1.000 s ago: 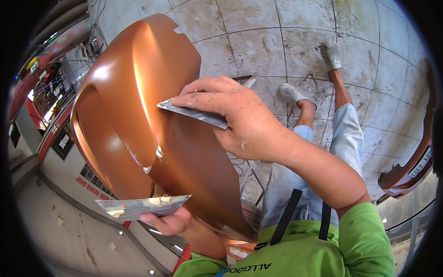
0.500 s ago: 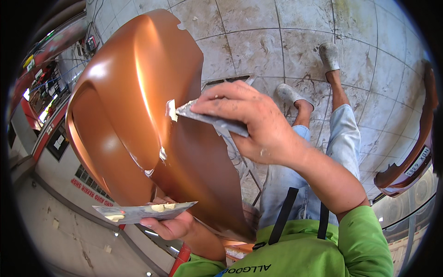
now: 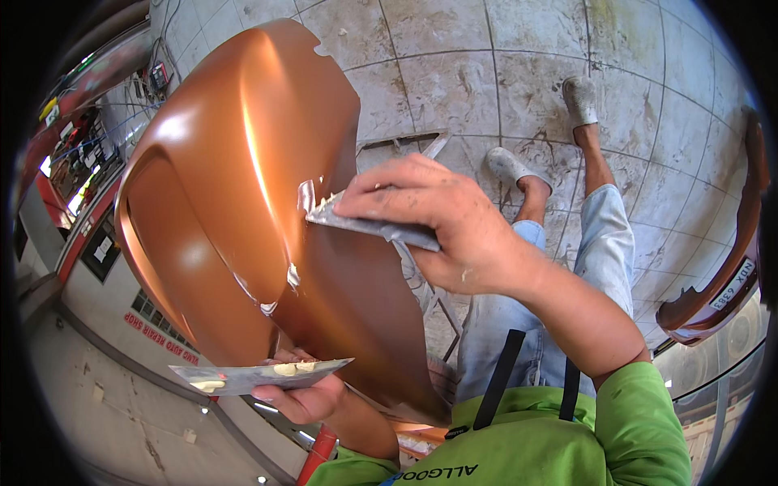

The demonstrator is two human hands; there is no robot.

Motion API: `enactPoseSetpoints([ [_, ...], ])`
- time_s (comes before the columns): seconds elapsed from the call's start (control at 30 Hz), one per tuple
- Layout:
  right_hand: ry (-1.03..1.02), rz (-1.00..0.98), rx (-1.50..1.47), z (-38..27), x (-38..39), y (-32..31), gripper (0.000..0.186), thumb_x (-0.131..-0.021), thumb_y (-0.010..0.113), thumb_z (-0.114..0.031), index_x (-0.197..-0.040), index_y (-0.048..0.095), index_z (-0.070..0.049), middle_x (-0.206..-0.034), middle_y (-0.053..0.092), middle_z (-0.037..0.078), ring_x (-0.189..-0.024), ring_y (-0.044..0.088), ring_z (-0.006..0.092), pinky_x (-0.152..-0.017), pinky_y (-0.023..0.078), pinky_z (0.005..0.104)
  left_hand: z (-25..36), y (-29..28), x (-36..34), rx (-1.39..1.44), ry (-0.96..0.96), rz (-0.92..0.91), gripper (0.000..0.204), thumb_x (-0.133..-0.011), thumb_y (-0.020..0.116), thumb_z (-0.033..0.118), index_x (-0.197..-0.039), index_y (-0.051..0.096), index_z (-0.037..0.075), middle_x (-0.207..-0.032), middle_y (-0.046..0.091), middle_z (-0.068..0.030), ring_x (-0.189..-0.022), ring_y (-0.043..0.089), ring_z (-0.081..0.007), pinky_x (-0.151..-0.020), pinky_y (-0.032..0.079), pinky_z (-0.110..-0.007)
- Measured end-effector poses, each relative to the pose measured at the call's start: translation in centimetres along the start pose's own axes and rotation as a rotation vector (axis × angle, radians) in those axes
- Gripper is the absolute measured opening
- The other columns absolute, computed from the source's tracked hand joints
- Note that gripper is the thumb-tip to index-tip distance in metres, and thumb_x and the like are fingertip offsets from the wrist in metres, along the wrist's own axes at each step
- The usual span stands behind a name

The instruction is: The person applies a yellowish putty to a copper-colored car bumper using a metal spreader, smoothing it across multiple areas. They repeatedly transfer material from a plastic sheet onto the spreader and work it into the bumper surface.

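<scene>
A large copper-orange car body panel (image 3: pixel 207 142), curved like a bumper, fills the left half of the view. My right hand (image 3: pixel 466 223) grips a flat grey putty spreader (image 3: pixel 365 227). Its tip meets the panel at the lower end of a pale patch (image 3: pixel 305 197), and cream filler shows along its upper edge. My left hand (image 3: pixel 304 397) holds a flat grey plate (image 3: pixel 243 379) level below the panel, with dabs of cream filler (image 3: pixel 293 368) on it. Two more pale filler spots, one a small patch (image 3: pixel 292 275), lie lower on the panel.
A metal stand (image 3: pixel 446 312) shows behind the panel's right edge. Stained tiles (image 3: pixel 442 89) cover the floor around my feet. At the far right is another copper-coloured bumper (image 3: pixel 717 283). Tools and cables (image 3: pixel 121 105) lie at the upper left.
My right hand has drawn the spreader slightly down across the pale patch, which now looks thinner and smoother. Filler has gathered on the spreader's edge. The left hand and plate have shifted slightly right.
</scene>
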State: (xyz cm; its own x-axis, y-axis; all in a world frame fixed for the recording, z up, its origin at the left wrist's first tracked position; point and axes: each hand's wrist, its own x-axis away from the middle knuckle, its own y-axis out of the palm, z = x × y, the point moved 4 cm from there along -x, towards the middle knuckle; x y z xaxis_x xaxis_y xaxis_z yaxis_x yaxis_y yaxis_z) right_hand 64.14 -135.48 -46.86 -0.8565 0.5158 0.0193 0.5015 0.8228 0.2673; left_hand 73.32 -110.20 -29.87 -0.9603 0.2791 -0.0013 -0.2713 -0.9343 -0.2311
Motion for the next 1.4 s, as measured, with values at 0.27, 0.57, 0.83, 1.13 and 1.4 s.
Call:
enactPoseSetpoints([
  [0.27,0.030,0.003,-0.032,1.0,-0.3,0.7,0.058,-0.074,0.069,0.012,-0.127,0.078,-0.012,-0.127,0.073,0.010,-0.120,0.068,0.0331,-0.105,0.054,0.0442,0.1,0.4,0.1,0.012,-0.020,0.126,0.050,-0.111,0.057,0.049,-0.123,0.066,0.002,-0.094,0.075,-0.0091,-0.079,0.070,-0.0191,-0.071,0.059,-0.032],
  [0.57,0.076,0.042,-0.172,3.6,0.3,-0.1,0.063,-0.078,0.062,0.019,-0.133,0.074,-0.010,-0.131,0.071,0.012,-0.125,0.068,0.0315,-0.107,0.055,0.0412,0.1,1.5,0.3,-0.099,0.017,0.268,0.052,-0.110,0.057,0.050,-0.129,0.061,0.002,-0.087,0.070,-0.0071,-0.074,0.064,-0.0162,-0.068,0.049,-0.029],
  [0.83,0.104,-0.033,-0.074,1.1,0.2,0.7,0.065,-0.076,0.059,0.021,-0.131,0.076,-0.009,-0.131,0.071,0.012,-0.126,0.067,0.0325,-0.106,0.054,0.0414,0.1,3.1,-0.7,-0.039,0.046,0.096,0.059,-0.109,0.059,0.046,-0.144,0.048,0.000,-0.116,0.057,-0.0112,-0.096,0.055,-0.0203,-0.083,0.043,-0.034],
  [1.13,0.130,-0.129,0.004,-1.0,-3.2,-1.3,0.075,-0.066,0.057,0.021,-0.132,0.075,-0.010,-0.131,0.070,0.012,-0.125,0.065,0.0359,-0.109,0.052,0.0440,0.1,-0.4,1.4,-0.148,0.033,0.150,0.072,-0.109,0.060,0.038,-0.164,0.034,-0.001,-0.167,0.039,-0.0158,-0.150,0.043,-0.0282,-0.125,0.036,-0.047],
  [1.4,0.250,-0.476,0.041,-5.4,-1.5,-3.9,0.073,-0.064,0.067,0.011,-0.131,0.075,-0.016,-0.138,0.065,0.011,-0.124,0.062,0.0363,-0.107,0.049,0.0478,1.6,2.9,1.8,0.039,-0.225,0.166,0.059,-0.109,0.063,0.028,-0.159,0.044,0.001,-0.159,0.053,-0.0135,-0.139,0.055,-0.0280,-0.120,0.042,-0.047],
])
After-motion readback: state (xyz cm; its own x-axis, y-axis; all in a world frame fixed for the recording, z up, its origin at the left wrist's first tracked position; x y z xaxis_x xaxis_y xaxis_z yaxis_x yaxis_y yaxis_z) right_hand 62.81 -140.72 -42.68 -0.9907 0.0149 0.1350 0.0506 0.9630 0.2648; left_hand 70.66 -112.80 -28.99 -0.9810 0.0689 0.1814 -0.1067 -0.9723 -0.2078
